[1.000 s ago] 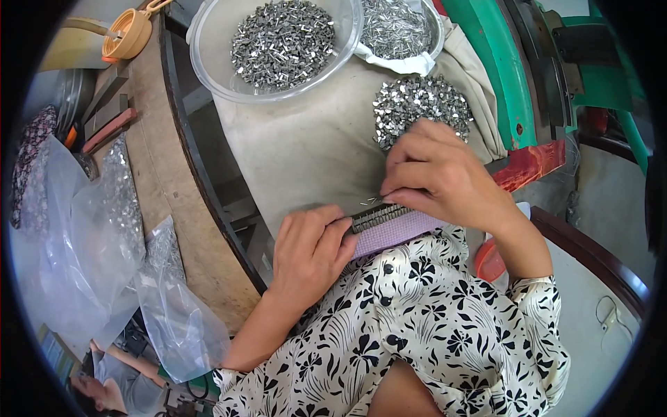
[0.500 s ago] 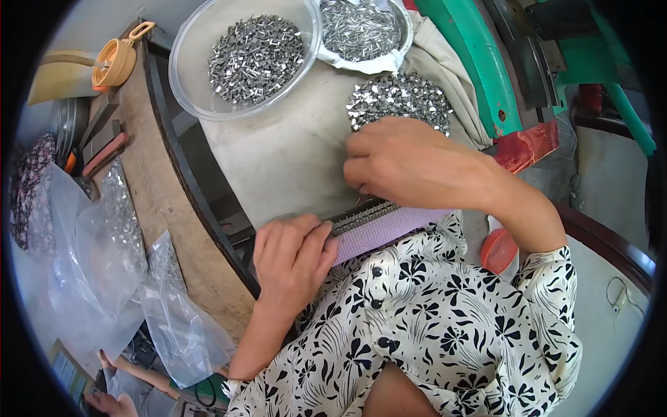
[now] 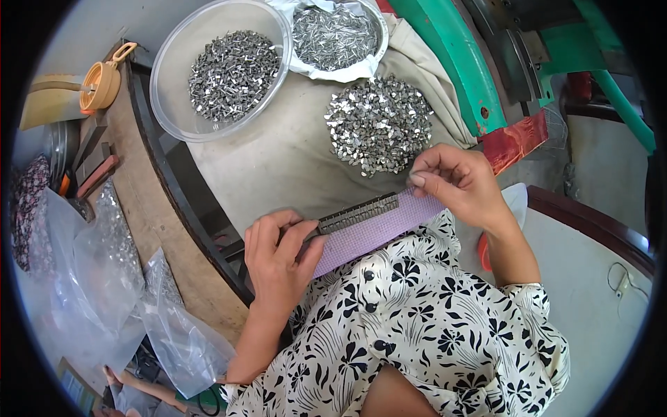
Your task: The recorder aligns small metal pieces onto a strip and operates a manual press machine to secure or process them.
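A dark metal slotted rack, lined with small upright pieces, lies along a lilac checked strip close to my body. My left hand is closed on the rack's left end, thumb near the strip. Over the strip's right end is my right hand, thumb and forefinger pinched together; whatever is between them is too small to make out. Just beyond that hand, a loose pile of small shiny metal pieces is spread on the beige cloth.
A clear round tub of small metal pieces stands far left, beside a white-lined bowl of thin metal pins. Green machinery rises at right. Plastic bags and an orange-handled cup are leftward. Another person's arm shows lower left.
My right hand has drawn back from the metal pile toward the strip's right end, uncovering the pile and more of the rack. My left hand still grips the rack's left end.
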Demonstrator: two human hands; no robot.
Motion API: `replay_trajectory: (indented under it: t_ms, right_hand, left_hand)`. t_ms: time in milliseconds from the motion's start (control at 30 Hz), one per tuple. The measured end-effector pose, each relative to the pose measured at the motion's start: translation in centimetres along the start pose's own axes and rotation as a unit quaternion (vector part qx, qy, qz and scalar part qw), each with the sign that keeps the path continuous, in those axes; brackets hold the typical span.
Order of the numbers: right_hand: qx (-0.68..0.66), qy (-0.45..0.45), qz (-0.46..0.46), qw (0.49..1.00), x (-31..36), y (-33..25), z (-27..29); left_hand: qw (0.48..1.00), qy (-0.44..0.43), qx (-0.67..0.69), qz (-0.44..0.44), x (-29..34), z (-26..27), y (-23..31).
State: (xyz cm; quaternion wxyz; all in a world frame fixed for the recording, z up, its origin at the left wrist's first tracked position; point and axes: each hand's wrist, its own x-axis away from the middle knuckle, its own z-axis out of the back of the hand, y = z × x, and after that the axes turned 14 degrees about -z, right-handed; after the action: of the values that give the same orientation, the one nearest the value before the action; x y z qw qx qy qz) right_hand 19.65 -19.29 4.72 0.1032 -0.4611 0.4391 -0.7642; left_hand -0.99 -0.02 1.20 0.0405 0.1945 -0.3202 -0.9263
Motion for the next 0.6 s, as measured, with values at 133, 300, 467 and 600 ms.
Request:
replay_trajectory:
  t_ms: [133, 300, 467, 600]
  right_hand:
    - [0.012, 0.001, 0.01, 1.0, -0.1, 0.3, -0.8]
    - [0.211, 0.049, 0.187, 0.958, -0.5, 0.0, -1.9]
    - [0.266, 0.069, 0.204, 0.94, -0.6, 0.2, -2.3]
    - [0.278, 0.066, 0.236, 0.929, -0.8, 0.3, -2.1]
  left_hand:
    - [1.0, 0.006, 0.005, 0.002, 0.1, -0.1, -0.1]
    - [1.0, -0.002, -0.003, 0.004, 0.1, 0.0, 0.1]
    - [1.0, -0.007, -0.003, 0.002, 0.1, 0.1, 0.1]
    - [1.0, -0.01, -0.004, 0.003, 0.2, 0.2, 0.3]
